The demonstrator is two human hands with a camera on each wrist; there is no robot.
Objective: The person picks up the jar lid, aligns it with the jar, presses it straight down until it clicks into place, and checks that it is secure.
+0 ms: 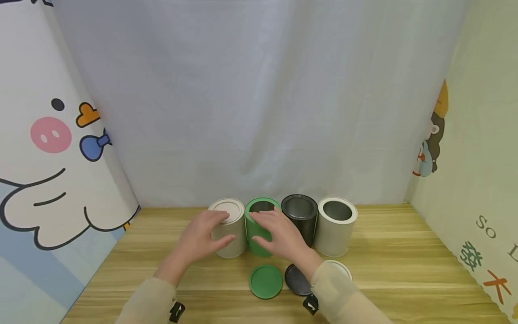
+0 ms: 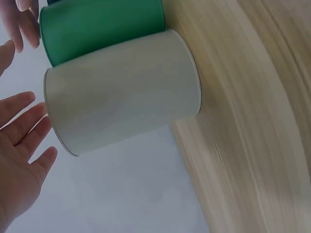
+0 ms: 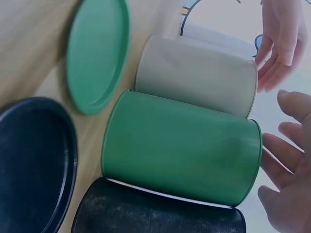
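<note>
both hands (image 1: 201, 236) (image 1: 282, 234) are held loosely spread, nothing gripped, near four cans (image 1: 334, 235), and three loose lids (image 1: 265, 282) are counted!

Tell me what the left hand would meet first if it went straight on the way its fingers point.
The left hand would likely first meet the lidded white can at the row's left end, near its top rim; any gap is hard to judge.

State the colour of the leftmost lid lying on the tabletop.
The lid is green, showing best, whole, in the head view.
</note>
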